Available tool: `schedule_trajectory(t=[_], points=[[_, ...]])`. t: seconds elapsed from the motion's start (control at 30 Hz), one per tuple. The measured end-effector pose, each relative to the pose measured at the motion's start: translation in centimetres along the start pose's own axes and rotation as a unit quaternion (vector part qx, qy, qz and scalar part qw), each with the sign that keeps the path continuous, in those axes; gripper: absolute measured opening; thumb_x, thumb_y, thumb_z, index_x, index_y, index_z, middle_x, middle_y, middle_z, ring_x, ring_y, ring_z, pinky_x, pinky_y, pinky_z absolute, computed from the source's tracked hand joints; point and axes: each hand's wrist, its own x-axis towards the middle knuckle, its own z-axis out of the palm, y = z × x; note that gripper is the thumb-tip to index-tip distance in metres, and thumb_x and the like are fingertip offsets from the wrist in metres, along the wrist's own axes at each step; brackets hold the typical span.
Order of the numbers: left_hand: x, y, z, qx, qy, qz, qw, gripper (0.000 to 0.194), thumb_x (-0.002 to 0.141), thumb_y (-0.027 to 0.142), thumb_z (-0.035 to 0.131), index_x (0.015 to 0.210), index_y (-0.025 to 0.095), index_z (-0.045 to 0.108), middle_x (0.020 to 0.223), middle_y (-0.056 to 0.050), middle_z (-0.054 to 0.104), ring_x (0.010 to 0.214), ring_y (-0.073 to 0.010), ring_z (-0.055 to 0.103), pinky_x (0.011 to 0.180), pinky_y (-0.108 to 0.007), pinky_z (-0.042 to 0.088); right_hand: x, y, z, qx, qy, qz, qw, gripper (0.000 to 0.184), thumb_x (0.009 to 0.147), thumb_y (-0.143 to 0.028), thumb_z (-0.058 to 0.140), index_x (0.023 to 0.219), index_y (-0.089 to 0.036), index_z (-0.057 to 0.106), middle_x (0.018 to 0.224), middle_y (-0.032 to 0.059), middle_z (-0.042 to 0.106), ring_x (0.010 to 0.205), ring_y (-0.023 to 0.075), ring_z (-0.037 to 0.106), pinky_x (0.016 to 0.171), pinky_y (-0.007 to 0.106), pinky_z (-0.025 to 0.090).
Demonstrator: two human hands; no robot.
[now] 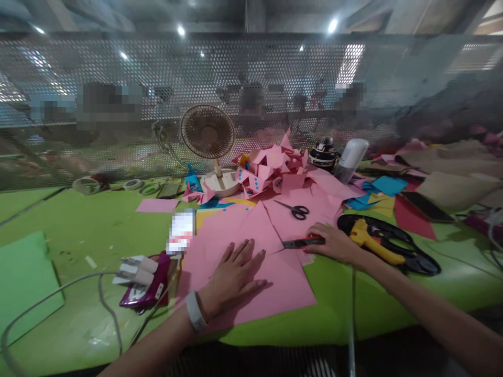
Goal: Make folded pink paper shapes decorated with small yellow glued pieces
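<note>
My left hand (236, 275) lies flat on a sheet of pink paper (275, 293), its fingers spread. A pale band circles that wrist. In my right hand (332, 243) is a red and black utility knife (301, 242), held low over the pink paper with its tip pointing left. The fingers are closed around the handle, which they partly cover. Whether the blade touches the paper I cannot tell. Just beyond the knife, a pair of black-handled scissors (296, 210) rests on more pink paper.
A yellow glue gun (373, 245) lies on a black tray (422, 259) at right. Behind the sheets stand a small fan (208, 131), a heap of folded pink paper (271, 165) and a white-capped bottle (351, 159). Left are a purple power strip (147, 298) with cables and green sheets (29, 283).
</note>
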Motion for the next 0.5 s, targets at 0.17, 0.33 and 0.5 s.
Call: schedule_trajectory(t=[0.17,0.33,0.5], points=[[0.0,0.1,-0.2,-0.003,-0.002,-0.001,1.0,0.063,0.085,0.059,0.03,0.14,0.029,0.019,0.148,-0.005,0.016,0.134,-0.0294,0.013,0.106,-0.051,0.012,-0.1,0.4,0.4,-0.004,0.024,-0.016,1.0,0.034,0.075,-0.055,0.056,0.087,-0.023,0.06,0.088,0.0029,0.057,0.083,0.0187,0.054,0.074,0.031,0.041],[0.1,0.2,-0.4,-0.006,-0.014,-0.008,1.0,0.064,0.084,0.059,0.029,0.14,0.028,0.02,0.148,-0.006,0.017,0.134,-0.0301,0.013,0.106,-0.052,0.011,-0.6,0.9,0.4,0.0,0.023,-0.021,1.0,0.034,0.075,-0.055,0.056,0.087,-0.023,0.061,0.088,0.0034,0.056,0.085,0.0197,0.053,0.075,0.031,0.041],[0.0,0.2,-0.2,-0.014,-0.014,-0.008,1.0,0.063,0.084,0.058,0.031,0.139,0.028,0.021,0.147,-0.007,0.019,0.134,-0.0308,0.014,0.106,-0.053,0.012,-0.7,1.1,0.4,0.011,0.008,-0.007,1.0,0.034,0.075,-0.054,0.056,0.091,-0.024,0.061,0.091,0.0036,0.056,0.087,0.0198,0.053,0.074,0.031,0.042]])
